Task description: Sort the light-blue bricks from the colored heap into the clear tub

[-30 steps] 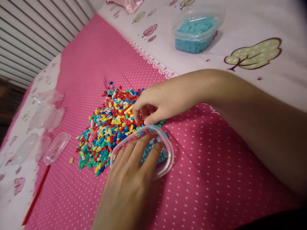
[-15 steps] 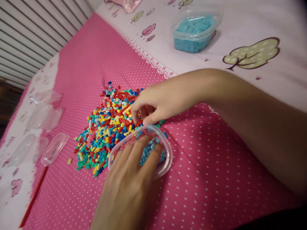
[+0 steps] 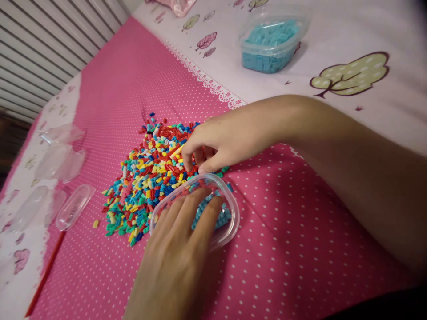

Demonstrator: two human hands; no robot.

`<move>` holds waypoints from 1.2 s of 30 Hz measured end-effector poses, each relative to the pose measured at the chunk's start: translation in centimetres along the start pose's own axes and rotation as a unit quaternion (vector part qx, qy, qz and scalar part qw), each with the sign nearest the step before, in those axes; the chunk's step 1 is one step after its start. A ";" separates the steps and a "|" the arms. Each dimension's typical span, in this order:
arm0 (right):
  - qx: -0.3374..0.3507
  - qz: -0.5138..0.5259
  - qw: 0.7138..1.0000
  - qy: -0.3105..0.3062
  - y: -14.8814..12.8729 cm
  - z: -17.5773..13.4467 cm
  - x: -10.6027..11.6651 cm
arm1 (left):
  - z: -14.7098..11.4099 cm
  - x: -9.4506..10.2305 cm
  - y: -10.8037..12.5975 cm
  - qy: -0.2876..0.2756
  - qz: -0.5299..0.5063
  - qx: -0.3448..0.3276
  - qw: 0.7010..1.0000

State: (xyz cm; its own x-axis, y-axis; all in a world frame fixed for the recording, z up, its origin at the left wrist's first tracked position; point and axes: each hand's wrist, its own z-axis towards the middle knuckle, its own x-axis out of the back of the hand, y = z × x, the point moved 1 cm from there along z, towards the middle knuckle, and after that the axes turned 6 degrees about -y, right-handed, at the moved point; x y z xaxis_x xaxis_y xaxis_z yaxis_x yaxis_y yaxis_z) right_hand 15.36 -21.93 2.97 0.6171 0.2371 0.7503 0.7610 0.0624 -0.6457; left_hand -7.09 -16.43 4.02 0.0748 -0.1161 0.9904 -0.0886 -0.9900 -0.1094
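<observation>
A heap of small toy building bricks in many colours lies on the bedspread. My right hand rests on the heap's right edge, its fingers curled down and the thumb close to them; what they pinch, if anything, is hidden. Just below stands a clear plastic tub with blue bricks in it. My left hand reaches over the near rim into this tub, with fingers slightly apart. Its fingertips are inside, near the blue bricks, and its thumb is out of sight.
Another clear tub, nearly full of light-blue bricks, stands at the upper right. Several clear containers and a clear scoop with a red handle lie to the left. One yellow brick sits apart. A slatted white panel borders the upper left.
My left hand's fingers have shifted slightly to the left inside the tub, so more blue bricks show. My right hand stays in nearly the same place.
</observation>
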 end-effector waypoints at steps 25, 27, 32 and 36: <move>-0.004 -0.013 1.000 0.002 -0.1 0.1 0.0 | 0.2 -0.4 0.2 -0.024 -0.005 -0.001 1.000; -0.005 -0.011 1.000 0.002 -0.1 0.1 -0.1 | 0.1 -0.4 0.1 -0.021 -0.007 0.000 1.000; -0.010 -0.011 1.000 0.003 -0.1 0.2 -0.1 | -0.2 -0.4 -0.1 -0.019 -0.001 0.000 1.000; -0.011 -0.014 1.000 0.004 -0.1 0.0 0.0 | -0.2 -0.2 0.0 -0.021 -0.011 0.002 1.000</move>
State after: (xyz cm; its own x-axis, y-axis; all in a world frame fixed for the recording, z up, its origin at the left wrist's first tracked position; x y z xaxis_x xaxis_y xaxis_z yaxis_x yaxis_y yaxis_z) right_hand 15.29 -21.89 3.06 0.5980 0.2269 0.7687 0.7817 0.0470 -0.6219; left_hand -7.26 -16.37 3.82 0.1179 -0.0980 0.9882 -0.0828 -0.9926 -0.0886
